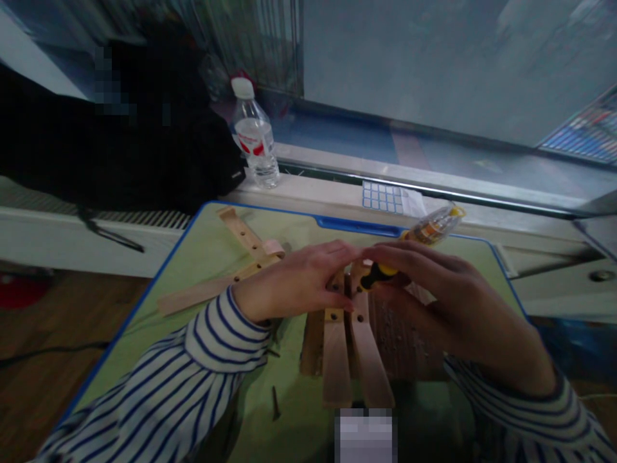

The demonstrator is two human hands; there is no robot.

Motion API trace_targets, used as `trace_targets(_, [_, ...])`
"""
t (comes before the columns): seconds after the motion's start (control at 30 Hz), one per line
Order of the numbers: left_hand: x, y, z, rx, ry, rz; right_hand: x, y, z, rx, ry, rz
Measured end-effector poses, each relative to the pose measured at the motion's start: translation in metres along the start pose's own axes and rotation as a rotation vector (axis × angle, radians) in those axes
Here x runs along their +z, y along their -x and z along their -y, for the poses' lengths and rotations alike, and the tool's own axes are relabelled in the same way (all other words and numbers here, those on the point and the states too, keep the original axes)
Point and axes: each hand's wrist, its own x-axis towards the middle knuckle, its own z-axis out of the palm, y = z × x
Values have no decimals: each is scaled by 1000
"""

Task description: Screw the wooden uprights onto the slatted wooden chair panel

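My left hand (299,280) lies curled over the far ends of several wooden slats (354,354) with drilled holes, which lie side by side on a green mat (216,251). Its thumb and fingers pinch the slat tops. My right hand (448,296) is closed round a screwdriver (424,235) with a yellow-black grip and a clear handle; the tool points down-left toward the slat holes where both hands meet. Both sleeves are blue-and-white striped.
Two more wooden strips (226,270) lie crossed at the mat's left. A dark screw (276,402) lies on the mat near me. A water bottle (254,138) and a black bag (120,128) stand on the sill behind. A blue-squared sheet (383,196) lies beyond the mat.
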Motion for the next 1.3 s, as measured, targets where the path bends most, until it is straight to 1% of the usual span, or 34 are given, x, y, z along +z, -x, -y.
trace_targets(0.1, [0, 0, 0, 9, -13, -9, -2, 1, 1, 1, 15, 12])
trace_targets(0.3, [1, 1, 2, 17, -53, -31, -2, 2, -1, 40, 54, -35])
trace_targets(0.53, [0, -1, 2, 30, -13, 7, -1, 1, 3, 24, 78, -40])
trace_targets(0.67, [1, 0, 3, 18, -36, -17, -2, 2, 3, 61, 142, -78])
trace_targets(0.83, [2, 1, 3, 19, -80, -19, -2, 1, 3, 81, 168, -76])
trace_targets(0.97, [1, 3, -1, 27, -223, -68, -1, -1, 4, 84, 139, -57])
trace_targets(1.07, [-2, 5, -9, 42, -300, -163, -1, -2, 3, 86, 129, -50])
trace_targets(1.2, [-3, 5, -23, 93, -318, -313, -3, -2, 3, 76, 135, -53])
trace_targets(1.3, [2, 3, -28, 104, -307, -359, -4, -3, 4, 79, 142, -40])
